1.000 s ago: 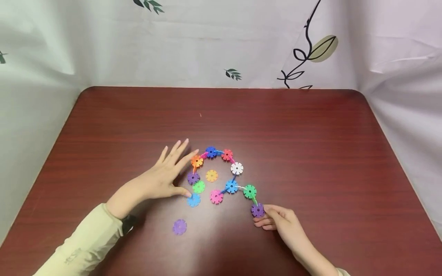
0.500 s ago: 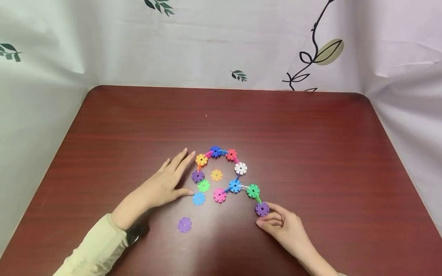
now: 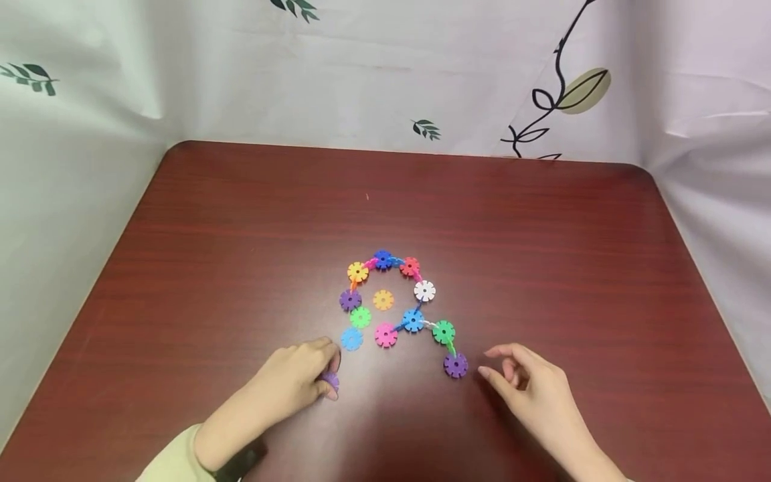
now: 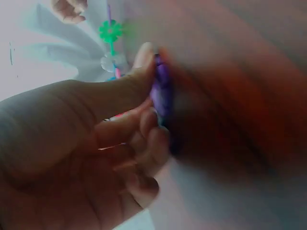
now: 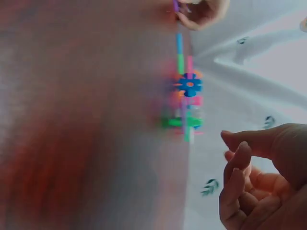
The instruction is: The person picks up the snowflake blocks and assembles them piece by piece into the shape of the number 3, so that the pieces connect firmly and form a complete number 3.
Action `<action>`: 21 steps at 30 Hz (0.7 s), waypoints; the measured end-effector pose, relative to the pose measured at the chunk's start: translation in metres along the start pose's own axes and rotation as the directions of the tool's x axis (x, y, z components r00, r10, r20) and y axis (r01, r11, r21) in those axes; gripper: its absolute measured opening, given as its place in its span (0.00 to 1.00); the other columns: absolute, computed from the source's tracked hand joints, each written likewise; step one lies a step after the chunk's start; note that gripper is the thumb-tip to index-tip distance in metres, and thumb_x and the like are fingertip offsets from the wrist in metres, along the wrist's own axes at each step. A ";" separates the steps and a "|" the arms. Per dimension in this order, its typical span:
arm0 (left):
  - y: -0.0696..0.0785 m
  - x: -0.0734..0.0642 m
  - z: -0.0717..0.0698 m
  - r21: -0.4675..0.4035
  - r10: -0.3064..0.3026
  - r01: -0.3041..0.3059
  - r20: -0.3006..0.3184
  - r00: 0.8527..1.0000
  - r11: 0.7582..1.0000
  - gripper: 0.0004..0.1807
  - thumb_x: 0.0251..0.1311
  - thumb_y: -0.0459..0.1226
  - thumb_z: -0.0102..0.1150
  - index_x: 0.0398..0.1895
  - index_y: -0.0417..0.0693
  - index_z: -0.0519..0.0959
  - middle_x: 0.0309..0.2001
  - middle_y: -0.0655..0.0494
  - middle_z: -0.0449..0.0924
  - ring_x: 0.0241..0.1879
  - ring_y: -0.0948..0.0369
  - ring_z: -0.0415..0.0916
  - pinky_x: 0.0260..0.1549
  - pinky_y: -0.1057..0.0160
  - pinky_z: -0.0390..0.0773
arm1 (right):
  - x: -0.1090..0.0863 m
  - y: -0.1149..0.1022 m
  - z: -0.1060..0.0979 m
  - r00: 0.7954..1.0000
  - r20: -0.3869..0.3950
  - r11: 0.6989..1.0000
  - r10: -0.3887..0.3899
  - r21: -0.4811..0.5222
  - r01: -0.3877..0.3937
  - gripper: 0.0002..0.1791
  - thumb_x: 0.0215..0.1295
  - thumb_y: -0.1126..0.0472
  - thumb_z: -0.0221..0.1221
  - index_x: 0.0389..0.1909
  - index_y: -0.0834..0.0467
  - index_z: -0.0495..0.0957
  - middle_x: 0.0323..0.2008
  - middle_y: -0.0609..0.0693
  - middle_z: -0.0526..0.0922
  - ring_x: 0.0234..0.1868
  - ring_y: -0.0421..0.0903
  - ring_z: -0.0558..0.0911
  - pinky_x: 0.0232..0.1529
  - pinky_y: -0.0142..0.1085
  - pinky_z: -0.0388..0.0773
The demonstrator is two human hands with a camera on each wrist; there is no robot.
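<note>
My left hand (image 3: pixel 288 380) pinches a loose purple snowflake disc (image 3: pixel 330 379) low over the table, left of the chain. The left wrist view shows this purple disc (image 4: pixel 162 91) edge-on between thumb and fingers. My right hand (image 3: pixel 542 391) holds nothing; its fingers are loosely bent, apart from the chain's end purple disc (image 3: pixel 456 365). Joined discs form a curved chain: purple (image 3: pixel 350 300), yellow, dark blue (image 3: pixel 383 260), red, white, light blue, green (image 3: pixel 444 332). A pink disc (image 3: pixel 386 335) branches off. Near the left end, flat discs in light green (image 3: pixel 360 316) and light blue (image 3: pixel 352 339) lie.
A loose orange-yellow disc (image 3: pixel 383 300) lies inside the curve. The dark red wooden table (image 3: pixel 542 234) stretches out around the pieces, with rounded far corners. White leaf-printed cloth (image 3: pixel 361 73) hangs behind and at both sides.
My left hand has moved back from beside the chain's left end and taken hold of the loose purple disc. My right hand has let go of the end purple disc and drawn away rightward.
</note>
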State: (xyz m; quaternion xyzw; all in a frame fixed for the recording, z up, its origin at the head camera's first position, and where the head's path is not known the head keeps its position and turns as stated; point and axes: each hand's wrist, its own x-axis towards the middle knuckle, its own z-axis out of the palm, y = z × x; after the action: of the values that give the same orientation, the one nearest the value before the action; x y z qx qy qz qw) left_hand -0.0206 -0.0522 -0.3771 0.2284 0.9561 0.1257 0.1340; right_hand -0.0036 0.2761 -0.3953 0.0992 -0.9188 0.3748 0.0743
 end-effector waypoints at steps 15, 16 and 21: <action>0.068 0.057 0.026 -0.629 0.187 -0.130 0.024 0.982 0.767 0.04 0.61 0.32 0.56 0.33 0.42 0.71 0.24 0.55 0.76 0.19 0.72 0.73 0.19 0.77 0.75 | 0.028 0.013 0.008 0.864 0.484 0.967 0.138 0.125 -0.224 0.15 0.65 0.47 0.55 0.36 0.56 0.78 0.20 0.41 0.79 0.19 0.36 0.77 0.20 0.29 0.72; 0.071 0.059 0.028 -0.576 0.219 -0.197 -0.031 0.975 0.794 0.05 0.61 0.33 0.57 0.32 0.42 0.71 0.24 0.56 0.76 0.19 0.73 0.71 0.19 0.78 0.73 | 0.031 0.014 0.010 0.834 0.532 0.956 0.147 0.140 -0.257 0.17 0.65 0.46 0.55 0.36 0.57 0.78 0.20 0.42 0.79 0.19 0.37 0.78 0.20 0.30 0.73; 0.078 0.066 0.031 -0.181 0.436 -0.479 -0.232 0.870 0.859 0.09 0.59 0.38 0.61 0.25 0.48 0.72 0.21 0.62 0.74 0.18 0.72 0.66 0.18 0.81 0.66 | 0.034 0.019 0.014 0.726 0.680 0.888 0.107 0.263 -0.377 0.15 0.64 0.51 0.57 0.33 0.62 0.78 0.19 0.48 0.79 0.18 0.41 0.77 0.17 0.29 0.70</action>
State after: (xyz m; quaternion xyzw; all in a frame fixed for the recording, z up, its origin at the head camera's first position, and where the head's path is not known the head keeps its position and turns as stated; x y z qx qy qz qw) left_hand -0.0359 0.0515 -0.3953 0.4198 0.8607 0.2856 0.0379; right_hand -0.0418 0.2750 -0.4108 0.1119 -0.8000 0.4955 -0.3193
